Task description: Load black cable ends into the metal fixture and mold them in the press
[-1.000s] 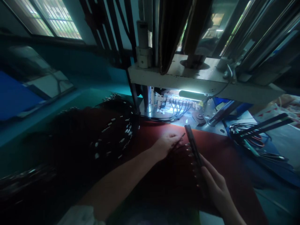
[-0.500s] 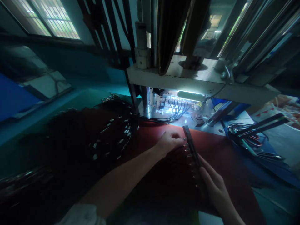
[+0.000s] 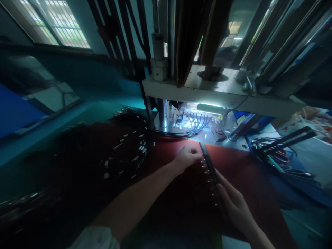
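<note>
gripping a dark bar (image 3: pixel 208 160) from its right side, the right hand (image 3: pixel 232 197) is clamped on the bar's nearer half in the head view. the bar slants over the red-topped desk (image 3: pixel 250 176), its far end seen just short of the desk's far edge. small bright metal tips (image 3: pixel 206 171) stick out in a row along its left edge. the left hand (image 3: pixel 188 157) touches that edge near the far end, fingertips close together; i cannot tell whether its grip is clamped on anything. red surface shows between the right hand and the desk's slanting right edge, with coiled cables (image 3: pixel 272 148) beyond. to the left, well apart from the left hand, lies a dark bundle with pale connectors (image 3: pixel 142 147). past the far edge, a lit gap opens under a pale slab (image 3: pixel 220 93), between two metal posts (image 3: pixel 163 116).
</note>
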Motion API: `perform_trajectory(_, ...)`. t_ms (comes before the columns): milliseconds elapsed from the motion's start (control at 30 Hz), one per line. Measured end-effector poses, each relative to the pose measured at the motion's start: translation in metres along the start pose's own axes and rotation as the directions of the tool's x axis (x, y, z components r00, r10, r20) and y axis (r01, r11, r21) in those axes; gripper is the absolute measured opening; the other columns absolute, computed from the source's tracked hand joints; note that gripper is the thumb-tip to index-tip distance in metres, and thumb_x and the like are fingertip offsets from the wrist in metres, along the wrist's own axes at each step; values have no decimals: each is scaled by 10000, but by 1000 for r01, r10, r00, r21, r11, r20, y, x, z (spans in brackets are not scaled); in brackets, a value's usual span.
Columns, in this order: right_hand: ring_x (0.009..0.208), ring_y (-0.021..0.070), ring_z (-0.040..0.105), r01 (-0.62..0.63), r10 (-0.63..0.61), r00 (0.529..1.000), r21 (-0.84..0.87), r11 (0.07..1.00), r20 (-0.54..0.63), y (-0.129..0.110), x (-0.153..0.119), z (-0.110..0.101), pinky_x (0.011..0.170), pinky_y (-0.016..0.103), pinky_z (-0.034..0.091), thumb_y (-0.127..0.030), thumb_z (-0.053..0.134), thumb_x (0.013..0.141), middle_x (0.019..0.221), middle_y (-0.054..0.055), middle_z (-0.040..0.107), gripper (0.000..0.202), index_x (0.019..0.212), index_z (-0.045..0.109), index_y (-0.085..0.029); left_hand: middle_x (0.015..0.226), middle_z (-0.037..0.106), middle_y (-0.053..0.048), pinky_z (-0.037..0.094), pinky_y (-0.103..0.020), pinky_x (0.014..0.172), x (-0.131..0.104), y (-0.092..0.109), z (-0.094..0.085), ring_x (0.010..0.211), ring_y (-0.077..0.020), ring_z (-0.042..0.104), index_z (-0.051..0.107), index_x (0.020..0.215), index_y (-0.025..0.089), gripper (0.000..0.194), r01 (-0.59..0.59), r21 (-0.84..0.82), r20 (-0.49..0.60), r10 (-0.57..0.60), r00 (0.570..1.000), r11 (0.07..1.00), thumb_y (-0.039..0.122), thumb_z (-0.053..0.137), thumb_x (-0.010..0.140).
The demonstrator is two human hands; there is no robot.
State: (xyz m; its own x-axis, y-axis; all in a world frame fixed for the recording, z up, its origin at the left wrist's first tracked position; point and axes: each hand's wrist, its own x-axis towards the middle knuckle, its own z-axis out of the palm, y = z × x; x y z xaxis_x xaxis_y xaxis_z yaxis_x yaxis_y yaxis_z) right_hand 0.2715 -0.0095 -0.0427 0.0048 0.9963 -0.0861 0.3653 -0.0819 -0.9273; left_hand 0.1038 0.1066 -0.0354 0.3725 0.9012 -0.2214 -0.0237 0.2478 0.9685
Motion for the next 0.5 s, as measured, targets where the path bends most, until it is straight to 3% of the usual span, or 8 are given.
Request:
perform_trajectory(133, 479, 148, 568, -89, 87, 995, 34, 995, 50, -5, 3, 3, 436, 248, 499, -488, 520, 801, 678, 15, 644, 582, 1309, 437, -218, 475, 449, 39, 236, -193, 405, 11, -5, -9, 397, -54, 346, 470, 537, 149, 223, -7, 118, 80, -3, 997, 993, 333, 488, 662)
perform_trajectory(233, 471, 150, 563, -84, 84, 996, 4, 996, 36, -8, 8, 4, 462, 265, 501, -491, 587, 744, 659, 13, 634, 590, 1237, 493, -181, 505, 479, 32, 284, -194, 435, 17, -4, -23, 451, -79, 414, 497, 565, 149, 195, -61, 356, 26, 56, 998, 932, 310, 485, 675)
perform_trajectory(367, 582, 193, 618, -3, 16, 999, -260, 966, 50, -9, 14, 0, 532, 275, 483, -461, 499, 806, 686, 23, 645, 400, 1099, 510, -188, 543, 512, 30, 327, -206, 512, 14, 3, -46, 533, -101, 467, 524, 583, 152, 29, -90, 615, -42, 147, 988, 784, 161, 535, 608)
perform_trajectory(433, 627, 229, 634, 44, 9, 995, -540, 841, 95, -10, 16, -1, 532, 289, 447, -414, 415, 854, 695, 40, 654, 321, 1069, 481, -185, 558, 527, 17, 340, -224, 555, 10, 8, -54, 574, -118, 485, 537, 553, 156, 58, -118, 710, -20, 187, 982, 694, 146, 566, 602)
perform_trajectory(500, 592, 261, 629, 86, 51, 988, -788, 610, 148, -11, 17, -2, 485, 299, 374, -373, 346, 886, 658, 58, 653, 291, 1057, 461, -167, 566, 534, -2, 348, -247, 584, 8, 14, -57, 597, -139, 495, 549, 539, 159, 139, -136, 801, -8, 236, 972, 584, 230, 610, 641)
